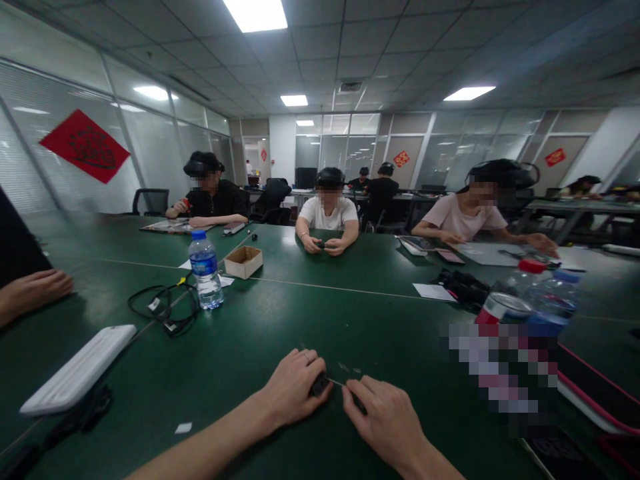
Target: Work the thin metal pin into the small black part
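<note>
Near the front middle of the green table (280, 320), my left hand (295, 383) is closed around a small dark object (319, 384), mostly covered by the fingers. My right hand (385, 417) is closed on a small screwdriver (336, 382) with a thin metal shaft; its dark handle is largely inside the palm. The shaft spans the gap between my hands and points left, its tip meeting or lying very close to the dark object. Both hands rest low at the tabletop. What kind of thing the dark object is I cannot make out.
A water bottle (205, 270), a black cable (165, 310) and an open small box (244, 261) stand ahead left. A white flat device (80, 367) lies left, a paper scrap (183, 428) nearer. Bottles (553, 303) stand right. Several people sit around; another person's hand (37, 290) rests far left.
</note>
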Demonstrator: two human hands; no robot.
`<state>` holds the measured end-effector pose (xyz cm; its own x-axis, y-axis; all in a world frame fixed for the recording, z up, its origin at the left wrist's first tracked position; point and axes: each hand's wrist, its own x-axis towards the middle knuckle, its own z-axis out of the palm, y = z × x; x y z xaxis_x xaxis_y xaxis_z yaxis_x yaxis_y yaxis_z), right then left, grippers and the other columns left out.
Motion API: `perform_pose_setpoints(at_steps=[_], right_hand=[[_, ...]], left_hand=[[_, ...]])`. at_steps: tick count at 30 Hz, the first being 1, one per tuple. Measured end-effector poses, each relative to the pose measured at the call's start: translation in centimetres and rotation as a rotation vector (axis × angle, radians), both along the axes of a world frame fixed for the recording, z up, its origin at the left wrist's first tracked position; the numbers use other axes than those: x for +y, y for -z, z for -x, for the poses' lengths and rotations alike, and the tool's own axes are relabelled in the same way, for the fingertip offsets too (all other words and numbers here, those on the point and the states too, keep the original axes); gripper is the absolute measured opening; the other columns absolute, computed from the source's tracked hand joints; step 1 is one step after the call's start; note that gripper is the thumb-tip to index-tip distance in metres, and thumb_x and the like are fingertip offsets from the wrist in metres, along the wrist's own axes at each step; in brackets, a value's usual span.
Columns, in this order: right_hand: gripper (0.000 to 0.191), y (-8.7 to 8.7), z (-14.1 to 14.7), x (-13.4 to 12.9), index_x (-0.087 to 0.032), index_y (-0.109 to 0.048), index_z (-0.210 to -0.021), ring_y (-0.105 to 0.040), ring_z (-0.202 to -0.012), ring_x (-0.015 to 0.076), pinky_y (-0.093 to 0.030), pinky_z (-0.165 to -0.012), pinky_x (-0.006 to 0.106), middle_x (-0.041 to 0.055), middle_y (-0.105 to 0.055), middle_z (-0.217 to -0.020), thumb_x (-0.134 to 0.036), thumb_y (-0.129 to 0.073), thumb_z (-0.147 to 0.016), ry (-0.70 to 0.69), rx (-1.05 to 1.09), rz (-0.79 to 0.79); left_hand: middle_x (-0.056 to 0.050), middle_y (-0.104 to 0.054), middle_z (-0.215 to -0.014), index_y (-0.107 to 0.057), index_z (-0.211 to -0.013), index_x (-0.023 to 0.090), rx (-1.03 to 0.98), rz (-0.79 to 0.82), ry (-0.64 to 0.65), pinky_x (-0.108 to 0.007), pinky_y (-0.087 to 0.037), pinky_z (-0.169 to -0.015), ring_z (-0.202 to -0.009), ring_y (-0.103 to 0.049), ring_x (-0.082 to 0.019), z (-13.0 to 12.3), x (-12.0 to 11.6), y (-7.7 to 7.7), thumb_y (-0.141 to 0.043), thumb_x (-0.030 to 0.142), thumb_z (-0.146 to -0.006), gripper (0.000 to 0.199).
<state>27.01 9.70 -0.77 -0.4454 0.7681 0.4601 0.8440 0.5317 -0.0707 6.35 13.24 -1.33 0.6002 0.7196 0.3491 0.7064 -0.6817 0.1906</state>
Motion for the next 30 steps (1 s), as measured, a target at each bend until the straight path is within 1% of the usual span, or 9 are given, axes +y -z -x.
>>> perform_pose_setpoints(at_steps=[5,10,14,20,30], right_hand=[[0.031,-0.2,0.1,-0.1,-0.02,-0.067,-0.081,-0.054,-0.057,0.0102,-0.034,-0.056,0.022,0.0018,-0.062,-0.07,-0.028,-0.039,-0.093,0.011,-0.026,0.015],[0.033,-1.0,0.5,-0.5,-0.019,-0.068,-0.084,-0.055,-0.058,0.01,-0.035,-0.056,0.021,0.0023,-0.063,-0.071,-0.028,-0.038,-0.094,0.016,-0.045,0.05],[0.033,-1.0,0.6,-0.5,-0.018,-0.068,-0.082,-0.053,-0.057,0.0091,-0.034,-0.056,0.021,0.0025,-0.063,-0.072,-0.028,-0.038,-0.094,0.001,-0.077,0.044],[0.034,-1.0,0.8,-0.4,-0.018,-0.068,-0.084,-0.053,-0.057,0.0086,-0.034,-0.055,0.02,0.0026,-0.063,-0.072,-0.028,-0.038,-0.094,-0.014,-0.114,0.027],[0.034,-1.3,0.9,-0.2,-0.017,-0.069,-0.088,-0.054,-0.057,0.009,-0.035,-0.055,0.02,0.0026,-0.063,-0.072,-0.03,-0.038,-0.095,-0.02,-0.091,0.065]], left_hand=[[-0.004,-0.057,-0.087,-0.049,-0.086,0.019,0.029,-0.023,-0.015,-0.032,-0.038,-0.072,-0.081,-0.053,-0.019,0.1,0.0,0.2,-0.05,0.034,-0.086,0.015],[-0.004,-0.058,-0.083,-0.048,-0.083,0.018,0.038,-0.022,-0.022,-0.033,-0.038,-0.071,-0.076,-0.054,-0.019,0.3,-0.1,0.3,-0.044,0.034,-0.09,0.018],[-0.005,-0.059,-0.084,-0.05,-0.084,0.018,0.039,-0.022,-0.024,-0.034,-0.039,-0.072,-0.078,-0.055,-0.019,0.4,-0.2,0.3,-0.042,0.036,-0.091,0.02],[-0.006,-0.059,-0.085,-0.051,-0.085,0.017,0.041,-0.022,-0.037,-0.034,-0.039,-0.073,-0.08,-0.057,-0.02,0.6,-0.5,-0.2,-0.038,0.037,-0.094,0.025],[-0.006,-0.061,-0.087,-0.051,-0.086,0.017,0.062,0.015,-0.029,-0.034,-0.042,-0.073,-0.082,-0.058,-0.021,0.6,-0.2,-0.5,-0.044,0.043,-0.09,0.027]])
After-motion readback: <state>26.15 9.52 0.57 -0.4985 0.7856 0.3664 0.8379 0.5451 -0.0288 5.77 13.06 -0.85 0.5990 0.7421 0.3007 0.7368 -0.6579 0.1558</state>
